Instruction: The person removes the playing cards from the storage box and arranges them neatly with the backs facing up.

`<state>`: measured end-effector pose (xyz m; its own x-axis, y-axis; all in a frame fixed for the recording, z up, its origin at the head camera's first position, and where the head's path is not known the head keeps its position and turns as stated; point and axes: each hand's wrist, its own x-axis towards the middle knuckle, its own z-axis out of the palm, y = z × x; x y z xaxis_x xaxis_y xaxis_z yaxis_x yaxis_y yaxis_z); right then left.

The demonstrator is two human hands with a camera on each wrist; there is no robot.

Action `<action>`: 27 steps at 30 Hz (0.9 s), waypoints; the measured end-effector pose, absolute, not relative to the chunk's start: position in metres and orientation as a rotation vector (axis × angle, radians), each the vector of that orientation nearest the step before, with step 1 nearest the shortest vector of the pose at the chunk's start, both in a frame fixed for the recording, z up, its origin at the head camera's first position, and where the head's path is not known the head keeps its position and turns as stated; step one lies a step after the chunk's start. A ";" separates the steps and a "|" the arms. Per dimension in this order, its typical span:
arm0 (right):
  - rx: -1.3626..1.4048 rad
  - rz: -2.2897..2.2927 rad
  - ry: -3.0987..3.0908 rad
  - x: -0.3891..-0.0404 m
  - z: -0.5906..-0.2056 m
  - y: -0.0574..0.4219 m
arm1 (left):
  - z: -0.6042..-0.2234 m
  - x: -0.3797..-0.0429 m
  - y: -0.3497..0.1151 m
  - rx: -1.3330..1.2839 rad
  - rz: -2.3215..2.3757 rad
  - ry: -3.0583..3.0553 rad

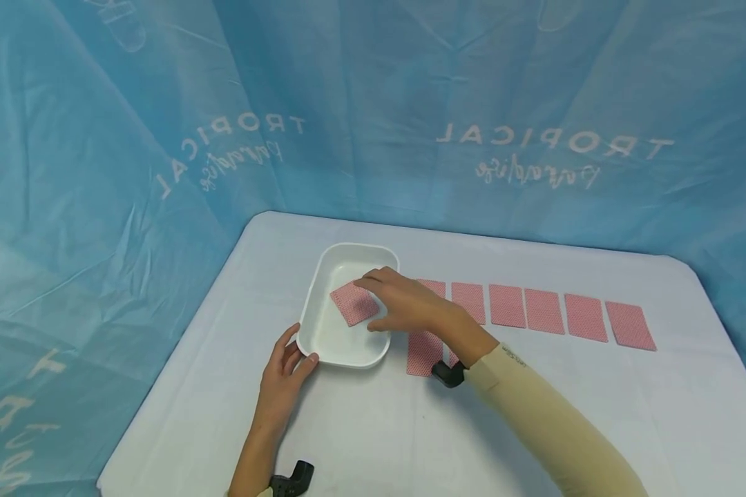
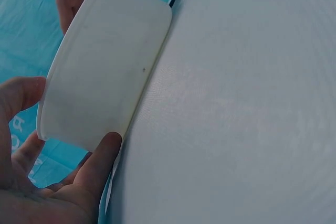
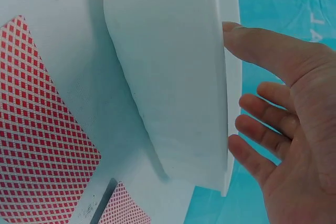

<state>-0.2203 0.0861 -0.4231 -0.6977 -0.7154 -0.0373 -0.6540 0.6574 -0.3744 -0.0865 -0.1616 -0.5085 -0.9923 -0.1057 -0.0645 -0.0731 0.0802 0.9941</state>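
Observation:
A white rectangular tray (image 1: 342, 355) stands on the white table, with a red-and-white patterned playing card (image 1: 351, 305) showing face down within its outline. My left hand (image 1: 281, 383) holds the tray's near left corner; in the left wrist view one digit is at the rim and another lower on the wall. My right hand (image 1: 404, 304) is over the tray's right side, thumb and fingers spread apart, fingertips overlapping the card's edge in the head view. In the right wrist view, its fingers (image 3: 262, 129) are loosely bent beyond the rim, and no card shows between them.
Several matching cards (image 1: 543, 310) lie face down in a row right of the tray. Nearer cards (image 1: 424, 355) lie partly under my right forearm. Blue printed sheeting (image 1: 472, 83) hangs behind and left of the table. Black wrist devices (image 1: 449, 374) are on both arms.

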 end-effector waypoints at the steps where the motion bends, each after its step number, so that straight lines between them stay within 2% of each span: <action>1: -1.121 -0.496 2.690 -0.221 -0.423 0.085 | -0.509 -0.087 -0.162 0.187 -2.108 -2.291; 18: -1.184 -0.381 2.665 -0.244 -0.436 0.056 | -0.505 -0.086 -0.163 0.194 -2.115 -2.273; 27: -1.079 -0.248 2.626 -0.254 -0.434 0.044 | -0.506 -0.086 -0.161 0.195 -2.113 -2.275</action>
<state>-0.2536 0.0435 -0.4336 -0.6770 -0.7080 -0.2007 -0.6580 0.7045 -0.2658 -0.0857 -0.1609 -0.5057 -0.9917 -0.1127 -0.0625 -0.0707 0.0698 0.9951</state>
